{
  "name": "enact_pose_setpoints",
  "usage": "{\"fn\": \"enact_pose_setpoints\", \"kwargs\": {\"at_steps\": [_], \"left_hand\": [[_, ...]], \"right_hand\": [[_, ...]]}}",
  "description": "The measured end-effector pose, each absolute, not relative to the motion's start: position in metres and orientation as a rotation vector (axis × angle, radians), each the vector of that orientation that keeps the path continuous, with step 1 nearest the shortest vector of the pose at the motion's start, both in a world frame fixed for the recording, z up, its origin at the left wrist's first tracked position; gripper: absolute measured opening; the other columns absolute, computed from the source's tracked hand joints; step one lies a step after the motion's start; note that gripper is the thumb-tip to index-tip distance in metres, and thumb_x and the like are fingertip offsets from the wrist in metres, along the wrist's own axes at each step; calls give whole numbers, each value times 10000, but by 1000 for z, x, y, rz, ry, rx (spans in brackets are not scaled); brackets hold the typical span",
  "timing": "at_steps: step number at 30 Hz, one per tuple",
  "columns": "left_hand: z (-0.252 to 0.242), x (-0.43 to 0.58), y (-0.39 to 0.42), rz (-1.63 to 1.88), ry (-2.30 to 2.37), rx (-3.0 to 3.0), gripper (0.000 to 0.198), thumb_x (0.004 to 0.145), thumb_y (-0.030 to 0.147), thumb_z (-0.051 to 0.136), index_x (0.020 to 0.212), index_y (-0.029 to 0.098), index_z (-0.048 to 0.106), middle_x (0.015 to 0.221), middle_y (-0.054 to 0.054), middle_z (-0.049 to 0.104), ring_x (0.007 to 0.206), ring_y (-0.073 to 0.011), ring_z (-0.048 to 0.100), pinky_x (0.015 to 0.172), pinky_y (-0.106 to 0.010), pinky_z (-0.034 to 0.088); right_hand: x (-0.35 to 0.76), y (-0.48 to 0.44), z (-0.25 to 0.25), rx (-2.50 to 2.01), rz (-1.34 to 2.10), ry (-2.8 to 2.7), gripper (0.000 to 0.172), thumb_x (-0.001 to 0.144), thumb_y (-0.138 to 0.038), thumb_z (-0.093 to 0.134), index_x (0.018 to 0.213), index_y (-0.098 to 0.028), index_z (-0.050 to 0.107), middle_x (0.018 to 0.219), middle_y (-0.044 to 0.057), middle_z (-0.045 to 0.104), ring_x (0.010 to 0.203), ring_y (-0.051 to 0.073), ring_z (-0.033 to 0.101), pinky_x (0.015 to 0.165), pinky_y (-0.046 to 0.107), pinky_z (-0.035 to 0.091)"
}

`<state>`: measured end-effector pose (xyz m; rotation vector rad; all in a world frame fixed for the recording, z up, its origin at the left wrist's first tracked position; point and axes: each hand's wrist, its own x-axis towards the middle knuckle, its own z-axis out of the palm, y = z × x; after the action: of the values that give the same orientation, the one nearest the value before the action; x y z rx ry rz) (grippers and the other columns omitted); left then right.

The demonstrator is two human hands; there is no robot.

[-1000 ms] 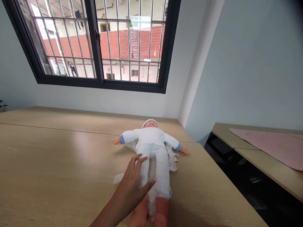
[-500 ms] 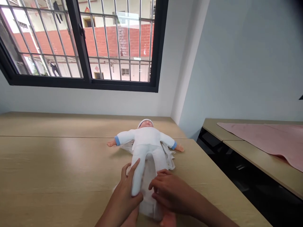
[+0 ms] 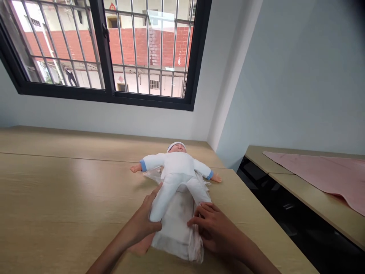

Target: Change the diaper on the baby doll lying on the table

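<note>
A baby doll [image 3: 179, 163] lies on its back on the wooden table, arms spread. It wears a white suit with blue cuffs and a white cap. My left hand [image 3: 144, 219] is wrapped round the leg on the left, with the thumb across its lower end. On the other leg, my right hand [image 3: 213, 224] has its fingers bent around the lower part, which it mostly hides. Between and beneath the legs lies a soft, thin white sheet [image 3: 175, 228], crumpled along its right edge. More of this white material shows under the doll's arms.
The table [image 3: 71, 198] has its right edge close to the doll. Across a dark gap stands another table [image 3: 258, 156] with a pink cloth [image 3: 319, 171] on it. Behind are a white wall and a barred window [image 3: 148, 49].
The doll's legs are farther apart. My left hand has shifted left with one leg, and my right hand slightly right with the other. More of the white sheet shows between them.
</note>
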<state>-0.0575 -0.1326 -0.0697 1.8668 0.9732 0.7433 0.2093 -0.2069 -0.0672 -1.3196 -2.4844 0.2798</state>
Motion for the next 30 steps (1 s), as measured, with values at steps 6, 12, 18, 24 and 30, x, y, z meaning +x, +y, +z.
{"fn": "enact_pose_setpoints", "kwargs": {"at_steps": [6,12,18,24,30], "left_hand": [[-69,-60,-135,677,960,1913,917,653,91,504,1495,344,243,1424,-49,377,1329,-266,379,1105,-460,349],[-71,-60,-149,778,926,2097,733,735,64,465,1384,404,434,1480,-31,281,1367,-268,345,955,-375,523],[-82,-61,-147,912,888,2526,751,768,-10,422,1412,376,399,1584,-28,160,1430,-284,258,1024,-432,479],[-82,-53,-138,772,1073,2678,614,745,28,507,1278,324,580,1510,-27,391,1409,-304,318,1103,-504,373],[-65,-37,-137,875,1108,2547,396,827,78,436,1007,283,722,1397,-41,529,1385,-281,361,1077,-460,387]], "right_hand": [[208,-206,-69,-1270,366,-2394,382,724,-57,512,990,-270,683,948,30,588,953,196,532,1011,383,327],[215,-205,-66,-1185,662,-2128,329,724,-18,421,909,-203,621,966,44,589,988,195,526,906,323,400],[224,-203,-66,-1173,936,-1822,107,822,-148,471,851,-189,565,856,12,540,818,160,496,743,265,382],[229,-198,-69,-1081,1133,-1638,230,861,-381,594,799,-175,514,762,-15,483,707,128,422,641,234,329],[225,-196,-64,-1103,1143,-1528,374,781,-529,666,759,-178,538,672,-12,503,665,147,460,644,255,380]]}}
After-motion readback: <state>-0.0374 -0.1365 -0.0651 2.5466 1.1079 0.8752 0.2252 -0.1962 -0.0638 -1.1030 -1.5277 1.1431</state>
